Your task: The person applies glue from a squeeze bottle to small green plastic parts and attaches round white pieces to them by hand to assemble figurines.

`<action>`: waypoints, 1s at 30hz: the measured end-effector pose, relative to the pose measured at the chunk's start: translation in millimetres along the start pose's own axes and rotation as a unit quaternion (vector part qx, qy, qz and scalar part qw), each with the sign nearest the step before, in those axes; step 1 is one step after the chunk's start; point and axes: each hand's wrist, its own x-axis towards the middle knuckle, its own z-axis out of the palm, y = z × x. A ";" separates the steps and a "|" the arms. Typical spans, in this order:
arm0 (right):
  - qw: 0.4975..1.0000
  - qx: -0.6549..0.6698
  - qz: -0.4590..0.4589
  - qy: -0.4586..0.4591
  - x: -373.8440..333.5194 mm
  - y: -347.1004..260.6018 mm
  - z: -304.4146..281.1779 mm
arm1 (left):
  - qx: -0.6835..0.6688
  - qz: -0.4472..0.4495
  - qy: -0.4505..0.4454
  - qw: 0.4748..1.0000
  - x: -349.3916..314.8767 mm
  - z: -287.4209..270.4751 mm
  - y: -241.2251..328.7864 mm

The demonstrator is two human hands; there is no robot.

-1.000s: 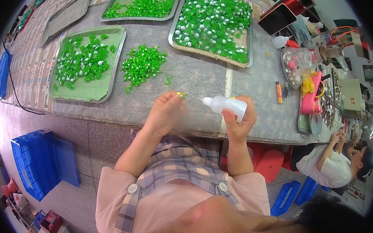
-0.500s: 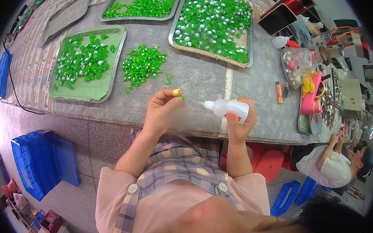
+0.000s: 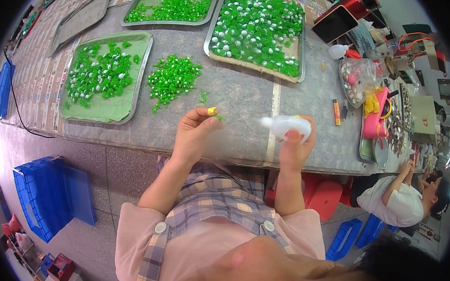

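Note:
Between the thumb and index finger of my left hand (image 3: 194, 131) is pinched a small green plastic piece (image 3: 217, 117); yellow tape wraps that index finger. My right hand (image 3: 295, 147) is wrapped round a white squeeze bottle (image 3: 289, 126), its nozzle pointing left toward the green piece, some distance from it. The bottle is slightly blurred. Beyond my left hand lies a loose pile of small green pieces (image 3: 173, 80) with white bits among them. To its left, a green-lined tray (image 3: 95, 113) holds green pieces joined with white ball shapes.
Two more metal trays of green pieces stand at the back, one wide tray (image 3: 255, 65) with white balls. An orange glue-stick-like tube (image 3: 337, 112), a pink case (image 3: 373, 121) and a bagged tray (image 3: 353, 81) are at right. Another person (image 3: 397, 195) sits farther right. Blue crates (image 3: 46, 196) stand on the floor.
My right hand has drawn the squeeze bottle to the right, away from the green piece. The left hand keeps its pinch, almost unmoved.

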 end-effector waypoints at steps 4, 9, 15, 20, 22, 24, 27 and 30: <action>0.998 0.036 0.050 0.028 26.5 1.7 -23.3 | -0.016 0.004 0.001 1.000 1.1 -2.2 -2.0; 0.992 -0.074 0.086 0.048 70.4 24.7 -75.2 | -0.031 0.012 0.006 0.999 1.6 -5.7 -1.4; 0.986 -0.123 0.042 0.106 83.1 41.8 -99.1 | -0.032 0.013 0.007 0.999 4.1 -4.7 -0.6; 0.802 -0.492 -0.276 0.195 85.7 1.1 -63.2 | -0.024 0.010 0.023 0.999 6.4 -3.2 -0.6; 0.847 -0.452 -0.265 0.092 91.6 -9.8 -38.7 | -0.027 0.003 0.021 0.999 6.1 -0.3 -0.6; 0.875 -0.438 -0.205 -0.018 112.1 5.2 -15.1 | -0.029 0.004 0.011 1.000 4.3 1.7 -1.5; 0.860 -0.470 -0.185 -0.077 145.9 50.9 -0.2 | -0.036 0.015 0.004 0.999 0.9 -0.4 0.0; 0.849 -0.487 -0.171 -0.108 158.5 74.4 4.0 | -0.036 0.029 0.012 0.999 -2.5 -5.8 6.6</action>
